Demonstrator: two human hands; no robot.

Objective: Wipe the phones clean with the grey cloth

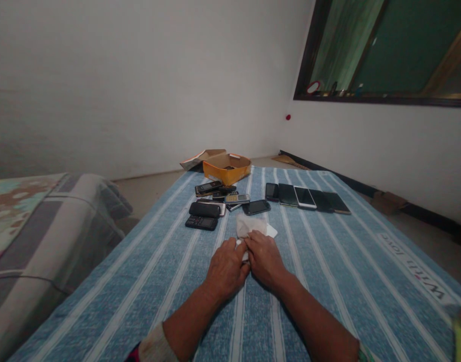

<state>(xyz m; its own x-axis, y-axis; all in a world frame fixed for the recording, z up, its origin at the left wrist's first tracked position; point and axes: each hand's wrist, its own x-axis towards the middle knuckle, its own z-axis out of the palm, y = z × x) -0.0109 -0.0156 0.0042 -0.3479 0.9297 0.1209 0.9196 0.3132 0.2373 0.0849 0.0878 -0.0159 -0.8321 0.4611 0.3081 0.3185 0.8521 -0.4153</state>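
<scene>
My left hand and my right hand meet at the middle of the striped cloth, fingers curled in against each other. Between them shows part of a small white object, mostly covered by the fingers, so its kind is unclear. Just beyond my fingertips lies a crumpled whitish tissue or cloth, close to my right hand. A flat white piece pokes out beside it on the right. Farther off lies a dark touchscreen phone, apart from both hands.
Several old phones, among them a black keypad phone and a silver keypad phone, lie left of centre. An open yellow cardboard box stands behind them. On the right is a row of dark phones and a white phone.
</scene>
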